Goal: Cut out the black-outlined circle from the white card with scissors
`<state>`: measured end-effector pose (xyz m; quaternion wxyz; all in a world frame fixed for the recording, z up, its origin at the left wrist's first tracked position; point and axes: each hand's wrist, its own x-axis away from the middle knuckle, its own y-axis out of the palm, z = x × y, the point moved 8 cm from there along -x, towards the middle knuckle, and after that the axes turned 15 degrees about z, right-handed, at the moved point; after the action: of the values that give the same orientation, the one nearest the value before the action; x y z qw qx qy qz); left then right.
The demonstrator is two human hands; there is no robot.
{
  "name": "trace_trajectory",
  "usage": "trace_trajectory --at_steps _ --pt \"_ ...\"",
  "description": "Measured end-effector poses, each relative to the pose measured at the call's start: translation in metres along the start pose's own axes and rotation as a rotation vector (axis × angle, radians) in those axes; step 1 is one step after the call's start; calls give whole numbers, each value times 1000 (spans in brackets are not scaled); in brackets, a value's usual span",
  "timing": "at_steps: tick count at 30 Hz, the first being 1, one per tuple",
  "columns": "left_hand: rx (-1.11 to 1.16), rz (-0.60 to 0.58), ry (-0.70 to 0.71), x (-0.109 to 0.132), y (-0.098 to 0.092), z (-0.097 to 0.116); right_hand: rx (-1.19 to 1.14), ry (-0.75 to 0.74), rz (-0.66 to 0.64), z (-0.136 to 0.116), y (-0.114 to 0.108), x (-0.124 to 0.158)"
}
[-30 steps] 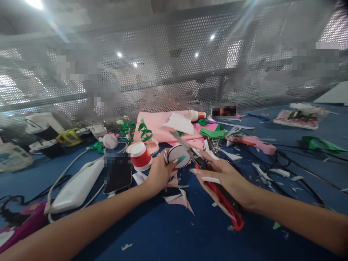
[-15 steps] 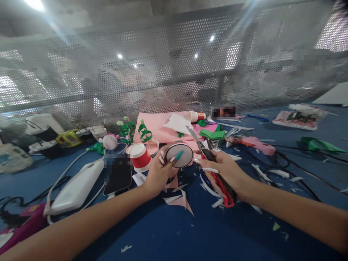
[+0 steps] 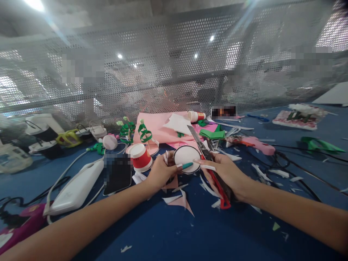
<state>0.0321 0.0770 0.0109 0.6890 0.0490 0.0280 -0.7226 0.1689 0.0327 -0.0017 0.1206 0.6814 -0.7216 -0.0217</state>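
The left hand (image 3: 160,172) grasps a dark-rimmed white disc (image 3: 186,155) by its left side, over the middle of the blue worktop (image 3: 163,235), flat face turned up and toward the near side. The right hand (image 3: 230,172) grips red-handled scissors (image 3: 206,154), fingertips at the disc's right edge; the scissors' long axis slants from near right to far left, blades pointing far

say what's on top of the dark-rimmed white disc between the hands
Fingers of the left hand and right hand cover part of the white disc; its underside is hidden.
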Motion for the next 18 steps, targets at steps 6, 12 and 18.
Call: trace_trajectory --at_steps 6,12,18 --pt "-86 61 125 3 -4 12 4 -15 -15 -1 1 0" --pt "-171 -8 296 4 0 16 -2 -15 -6 -1 1 0" --pt "-93 -62 146 1 5 1 -44 6 -18 -1 4 2"
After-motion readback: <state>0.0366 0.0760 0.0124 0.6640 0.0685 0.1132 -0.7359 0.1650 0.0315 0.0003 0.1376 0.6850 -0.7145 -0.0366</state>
